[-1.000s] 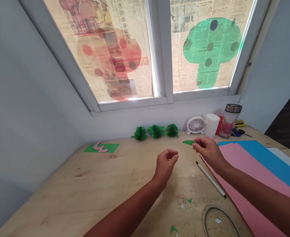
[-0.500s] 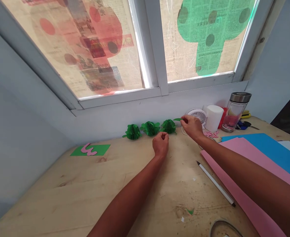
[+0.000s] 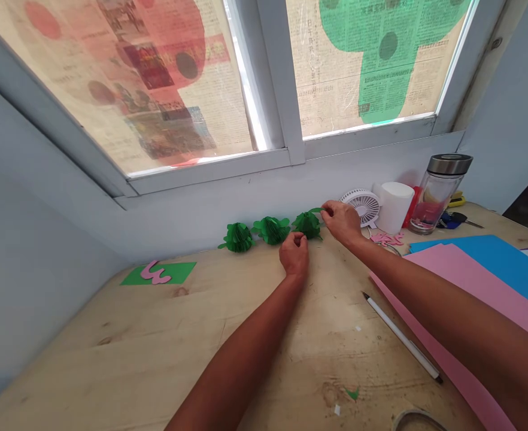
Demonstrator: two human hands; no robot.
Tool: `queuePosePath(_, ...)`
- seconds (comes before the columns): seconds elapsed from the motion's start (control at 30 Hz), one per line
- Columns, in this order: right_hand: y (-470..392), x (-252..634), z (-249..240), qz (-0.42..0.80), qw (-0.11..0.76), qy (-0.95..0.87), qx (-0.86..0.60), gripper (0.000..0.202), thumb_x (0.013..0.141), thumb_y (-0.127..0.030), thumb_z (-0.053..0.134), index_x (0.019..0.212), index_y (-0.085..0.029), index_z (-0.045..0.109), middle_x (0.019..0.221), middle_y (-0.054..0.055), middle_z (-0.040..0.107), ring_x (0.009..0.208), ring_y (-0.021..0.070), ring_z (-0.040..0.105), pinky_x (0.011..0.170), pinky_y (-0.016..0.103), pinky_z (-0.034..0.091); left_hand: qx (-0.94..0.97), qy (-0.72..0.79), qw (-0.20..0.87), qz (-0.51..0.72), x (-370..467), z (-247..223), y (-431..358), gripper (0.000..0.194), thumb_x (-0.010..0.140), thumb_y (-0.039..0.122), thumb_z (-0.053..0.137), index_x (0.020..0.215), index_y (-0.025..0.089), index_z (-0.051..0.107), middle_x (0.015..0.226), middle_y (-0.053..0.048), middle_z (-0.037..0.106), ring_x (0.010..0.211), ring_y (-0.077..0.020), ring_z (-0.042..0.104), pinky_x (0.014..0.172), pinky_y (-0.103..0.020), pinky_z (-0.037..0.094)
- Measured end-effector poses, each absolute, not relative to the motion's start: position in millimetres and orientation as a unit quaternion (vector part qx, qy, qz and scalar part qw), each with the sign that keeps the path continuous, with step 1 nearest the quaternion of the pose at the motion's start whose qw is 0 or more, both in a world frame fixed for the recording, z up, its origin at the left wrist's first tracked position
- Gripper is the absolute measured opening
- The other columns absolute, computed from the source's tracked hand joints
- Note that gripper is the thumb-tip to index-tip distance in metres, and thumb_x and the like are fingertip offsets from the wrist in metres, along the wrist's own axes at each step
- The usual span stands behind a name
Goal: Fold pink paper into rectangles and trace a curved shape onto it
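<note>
Two-handed now: pinching a green paper strip (image 3: pixel 316 210) between closed fingertips of the right hand (image 3: pixel 342 222), long axis leftward to the rightmost pleated paper ball (image 3: pixel 306 225); left hand (image 3: pixel 294 255) curled just in front, hold unclear.

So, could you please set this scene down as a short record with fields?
Right hand: the hand pinches a green paper piece at the rightmost pleated paper ornament
Left hand: fingers curled, the hand in front of that ornament; contact unclear
Ornament row: three in all, green, along the wall
Table left: pink paper cutout on a green paper sheet
Table right: white pen beside pink paper, which overlaps blue paper
Back right: white desk fan, lidded glass bottle
</note>
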State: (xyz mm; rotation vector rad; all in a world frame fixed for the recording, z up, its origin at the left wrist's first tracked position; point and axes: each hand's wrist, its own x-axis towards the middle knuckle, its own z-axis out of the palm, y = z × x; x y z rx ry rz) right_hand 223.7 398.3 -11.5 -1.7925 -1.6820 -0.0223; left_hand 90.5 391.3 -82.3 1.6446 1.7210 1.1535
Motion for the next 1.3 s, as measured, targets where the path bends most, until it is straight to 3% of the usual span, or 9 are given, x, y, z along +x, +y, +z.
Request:
queuePosePath(0.1,398.6,223.0,-8.9,-0.020,0.316,-0.656,-0.685,0.022,0.085,-0.025,0.050,0.095,-0.022,0.070,0.092,0.004,0.073,0.083,0.0196,0.063,0.064,0.027,0.039,0.603,0.630,0.223,0.436,90.1,-79.9,392.9,0.033,0.091,0.035,0.055,0.118,0.017,0.055,0.118,-0.009,0.057,0.099,-0.0199,0.060,0.084,-0.041,0.052)
queuePosePath(0.27,399.1,224.4,-3.3,-0.036,0.285,-0.677,-0.677,0.024,0.086,-0.023,0.049,0.098,-0.023,0.070,0.099,0.004,0.072,0.087,0.0202,0.062,0.064,0.027,0.038,0.602,0.639,0.158,0.452,80.7,-63.5,396.4,0.025,0.088,0.021,0.053,0.113,0.017,0.055,0.093,-0.004,0.065,0.087,-0.0159,0.062,0.082,-0.032,0.049)
queuePosePath(0.37,399.7,224.2,0.3,-0.044,0.269,-0.691,-0.669,0.024,0.086,-0.023,0.049,0.098,-0.024,0.069,0.103,0.004,0.071,0.087,0.0202,0.062,0.064,0.027,0.038,0.620,0.640,0.136,0.433,73.7,-51.3,399.9,0.032,0.084,0.019,0.056,0.115,0.019,0.055,0.084,-0.002,0.066,0.085,-0.0168,0.063,0.077,-0.028,0.046)
queuePosePath(0.5,400.6,223.5,3.7,-0.055,0.251,-0.702,-0.664,0.025,0.087,-0.023,0.048,0.099,-0.024,0.069,0.105,0.005,0.070,0.087,0.0203,0.062,0.063,0.028,0.037,0.641,0.652,0.126,0.387,67.7,-40.8,406.3,0.025,0.082,0.019,0.056,0.107,0.020,0.061,0.074,-0.001,0.066,0.080,-0.0189,0.064,0.070,-0.028,0.043)
queuePosePath(0.77,400.4,225.5,7.0,-0.066,0.231,-0.702,-0.670,0.027,0.088,-0.023,0.045,0.101,-0.024,0.069,0.107,0.005,0.069,0.088,0.0206,0.062,0.062,0.028,0.037,0.674,0.656,0.098,0.326,66.6,-27.3,413.8,0.013,0.084,0.023,0.054,0.086,0.023,0.066,0.078,-0.002,0.069,0.078,-0.0168,0.063,0.065,-0.025,0.040)
queuePosePath(1.13,399.4,224.5,7.4,-0.056,0.217,-0.703,-0.675,0.026,0.087,-0.023,0.048,0.101,-0.024,0.069,0.105,0.006,0.070,0.086,0.0205,0.062,0.064,0.028,0.039,0.726,0.629,0.045,0.275,66.8,-11.3,415.4,0.012,0.084,0.019,0.053,0.082,0.023,0.064,0.088,-0.002,0.070,0.084,-0.0178,0.063,0.071,-0.027,0.041)
queuePosePath(1.3,398.6,223.8,7.8,-0.054,0.221,-0.703,-0.674,0.026,0.087,-0.023,0.048,0.101,-0.025,0.069,0.107,0.005,0.070,0.088,0.0207,0.063,0.065,0.028,0.039,0.732,0.622,0.033,0.275,65.6,-13.7,410.7,0.011,0.084,0.021,0.055,0.092,0.024,0.063,0.094,-0.003,0.069,0.090,-0.0189,0.063,0.074,-0.027,0.043)
